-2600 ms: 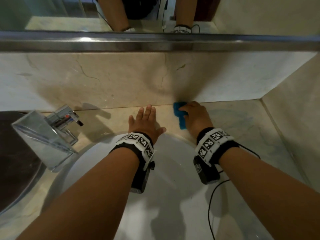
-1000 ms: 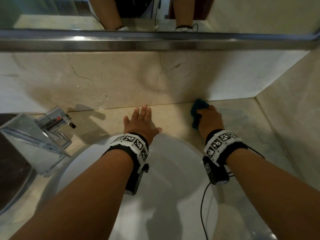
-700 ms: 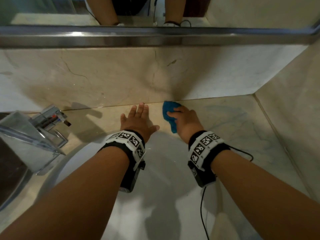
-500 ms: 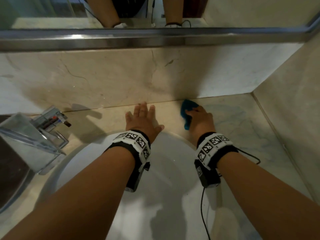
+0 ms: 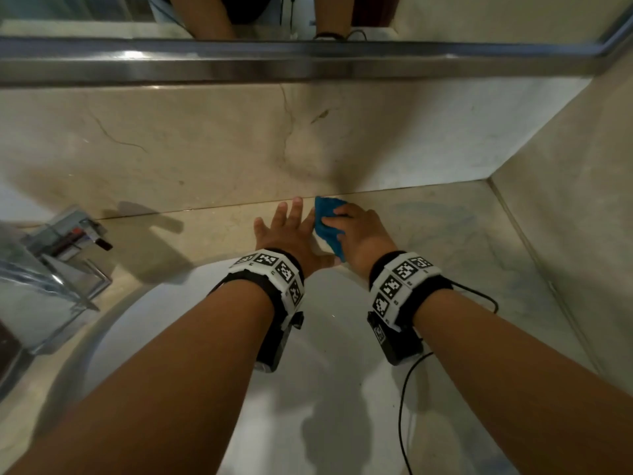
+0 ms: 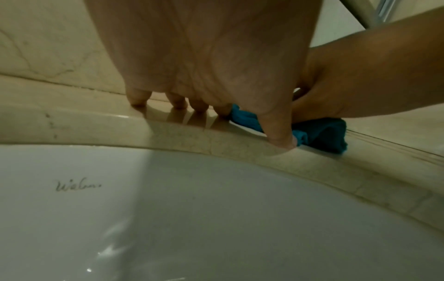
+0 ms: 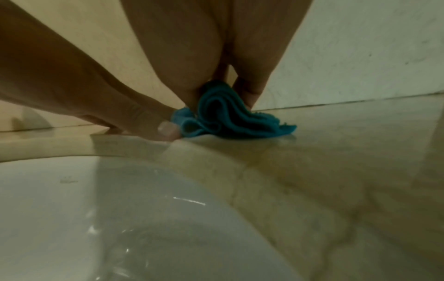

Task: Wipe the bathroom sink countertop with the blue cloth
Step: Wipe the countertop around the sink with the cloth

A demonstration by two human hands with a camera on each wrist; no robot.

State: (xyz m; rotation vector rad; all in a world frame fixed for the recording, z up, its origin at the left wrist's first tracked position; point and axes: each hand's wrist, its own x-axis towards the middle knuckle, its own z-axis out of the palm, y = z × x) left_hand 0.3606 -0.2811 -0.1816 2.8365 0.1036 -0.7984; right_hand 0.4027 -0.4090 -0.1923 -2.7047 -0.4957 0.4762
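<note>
A crumpled blue cloth (image 5: 327,223) lies on the beige marble countertop (image 5: 445,234) behind the sink, close to the back wall. My right hand (image 5: 356,231) grips it with curled fingers and presses it down; the cloth (image 7: 230,117) bunches under the palm in the right wrist view. Just to its left, my left hand (image 5: 287,228) rests flat on the counter with straight, spread fingers. Its thumb touches the cloth (image 6: 321,133) at the basin rim. The white sink basin (image 5: 308,389) lies under both wrists.
A chrome faucet (image 5: 58,262) stands at the left of the basin. A marble backsplash (image 5: 205,142) with a steel ledge (image 5: 308,60) and mirror rises behind. A side wall (image 5: 565,217) closes the counter on the right. A black cable (image 5: 404,406) hangs from my right wrist.
My right hand has slid the cloth back and forth along the back of the counter and now sits further left, against my left hand. The left hand stays flat in place.
</note>
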